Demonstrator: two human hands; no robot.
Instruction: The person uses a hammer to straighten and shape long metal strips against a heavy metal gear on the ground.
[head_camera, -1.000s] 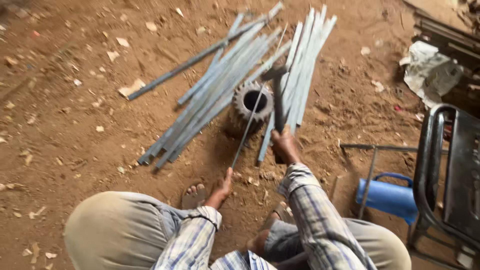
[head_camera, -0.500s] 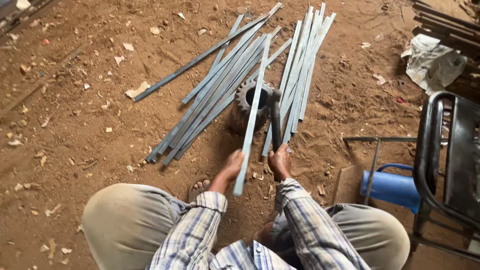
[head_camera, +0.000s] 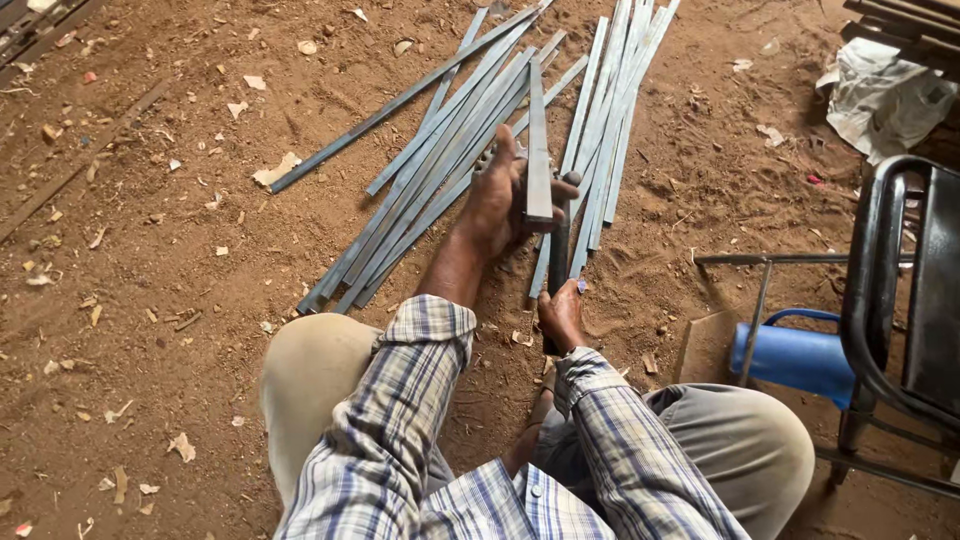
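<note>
Left hand advanced gripping strip, gear hidden

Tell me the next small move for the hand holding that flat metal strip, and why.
Probably lower the flat metal strip flat onto the round metal block, largely hidden under the left hand. The left hand grips the strip's near end raised above the pile of strips, while the right hand holds a hammer handle beside it.

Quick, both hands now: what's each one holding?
Left hand: shut on a flat metal strip.
Right hand: shut on a dark hammer handle.
</note>
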